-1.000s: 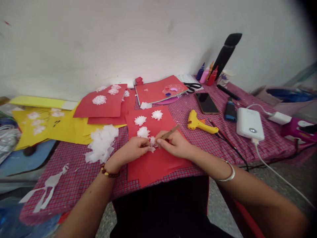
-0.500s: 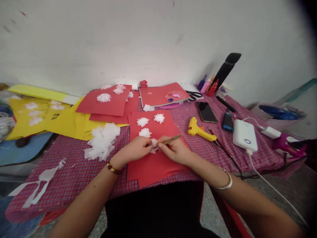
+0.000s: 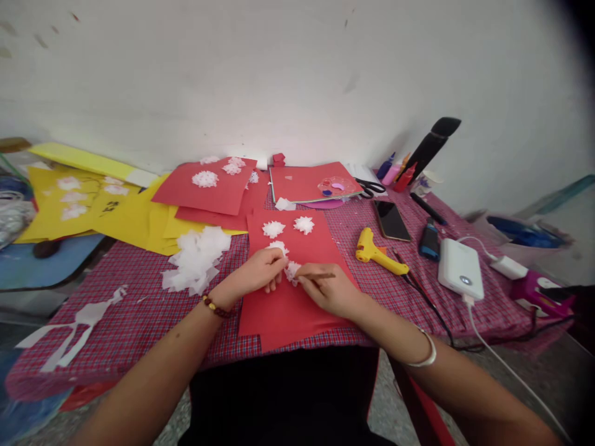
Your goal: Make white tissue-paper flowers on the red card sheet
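Note:
My right hand (image 3: 331,290) is closed round a thin brown stick (image 3: 316,275), probably wooden, its tip end hidden at the fingertips. Those fingertips touch a small white paper flower (image 3: 292,271) on a red sheet (image 3: 283,319). Just left of that flower, my left hand (image 3: 263,271) has its fingers curled and pinched; whatever lies between them is hidden. Higher on the sheet are more fluffy white paper flowers (image 3: 304,225), one of them partly covered by my left hand. A heap of white tissue paper pieces (image 3: 198,260) lies left of the sheet.
A yellow glue gun (image 3: 379,253), phone (image 3: 392,220), blue-black lighter-like object (image 3: 429,240) and white power bank (image 3: 461,267) with a cable lie on the right. Scissors (image 3: 369,187) and paint bottles stand behind. Red and yellow decorated sheets (image 3: 134,217) overlap at left, above paper scraps (image 3: 88,319).
My left hand has drawn slightly back from the lower flower, leaving more of it visible. The stick in my right hand now lies flatter. The whole view has shifted a little.

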`<state>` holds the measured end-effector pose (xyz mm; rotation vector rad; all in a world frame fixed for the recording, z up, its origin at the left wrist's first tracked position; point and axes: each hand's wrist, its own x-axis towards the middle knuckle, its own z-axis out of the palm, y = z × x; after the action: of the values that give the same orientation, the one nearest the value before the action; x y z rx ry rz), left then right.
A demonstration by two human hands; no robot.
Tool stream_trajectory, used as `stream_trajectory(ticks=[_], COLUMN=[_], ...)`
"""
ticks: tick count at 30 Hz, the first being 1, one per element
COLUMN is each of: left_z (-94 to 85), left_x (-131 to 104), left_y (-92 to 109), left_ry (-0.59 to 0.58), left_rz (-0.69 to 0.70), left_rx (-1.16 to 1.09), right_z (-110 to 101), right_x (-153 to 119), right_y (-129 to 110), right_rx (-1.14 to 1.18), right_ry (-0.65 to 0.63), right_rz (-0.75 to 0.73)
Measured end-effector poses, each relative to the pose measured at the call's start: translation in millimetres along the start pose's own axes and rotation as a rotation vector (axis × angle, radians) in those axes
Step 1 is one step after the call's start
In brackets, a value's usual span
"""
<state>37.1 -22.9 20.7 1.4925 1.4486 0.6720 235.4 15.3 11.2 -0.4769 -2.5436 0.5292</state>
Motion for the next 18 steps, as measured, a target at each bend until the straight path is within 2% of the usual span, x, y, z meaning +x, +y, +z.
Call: stream_trajectory(ticks=[6, 10, 12, 14, 18], left_z=[-1.1, -0.6, 0.3, 1.2, -2.5], left_x=[-0.2, -2.3, -3.1, -3.1, -2.9], left_y=[-5.5, -5.9, -5.2, -4.3, -1.8], left_ry=[0.013, 0.010, 0.018, 0.023, -0.008], left_rz=[0.017, 0.036, 0.026, 0.014, -0.042], left_rx=[-0.073, -0.059, -0.048, -0.051, -0.157], right_z=[5.0, 8.0, 8.0, 6.0, -0.8], right_x=[-6.2, -9.9, -12.0, -13.5, -9.2], right_y=[-2.6, -3.4, -3.5, -1.9, 11.6], right_rx=[-0.354, -0.403, -0.321, -0.105, 0.580], right_ry=[-0.150, -0.174, -0.148, -0.020, 0.389], right_rz=[-0.173, -0.204, -0.196, -0.091, 0.391])
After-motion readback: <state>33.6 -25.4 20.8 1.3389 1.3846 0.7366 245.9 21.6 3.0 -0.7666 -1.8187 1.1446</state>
